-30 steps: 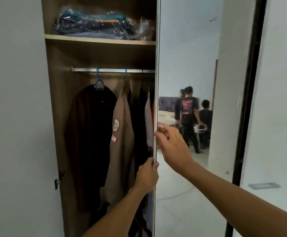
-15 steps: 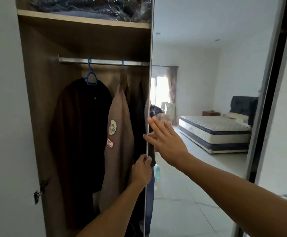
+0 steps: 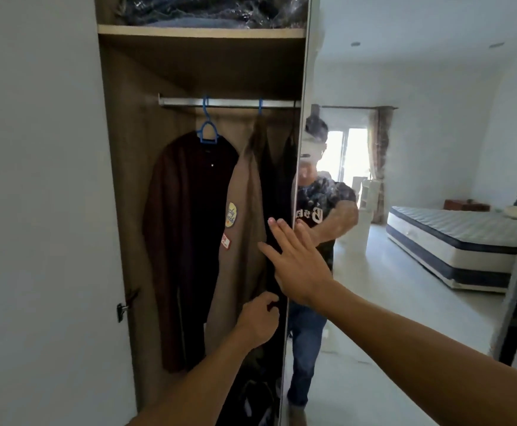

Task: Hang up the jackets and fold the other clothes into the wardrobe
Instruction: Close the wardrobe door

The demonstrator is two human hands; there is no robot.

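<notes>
Door (image 3: 374, 272) swung further; your left hand (image 3: 258, 318) off its edge, curled, holding nothing; right hand (image 3: 297, 265) flat on mirror. Jackets (image 3: 189, 241) centre frame hung.

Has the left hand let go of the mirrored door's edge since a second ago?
Yes. The left hand now sits just left of the mirrored door edge, fingers curled and apart from it, in front of the tan jacket.

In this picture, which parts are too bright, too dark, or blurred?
Head view: the window reflected in the mirror door is blown out white; the wardrobe bottom is lost in shadow; the mirrored person is smeared by motion blur.
</notes>
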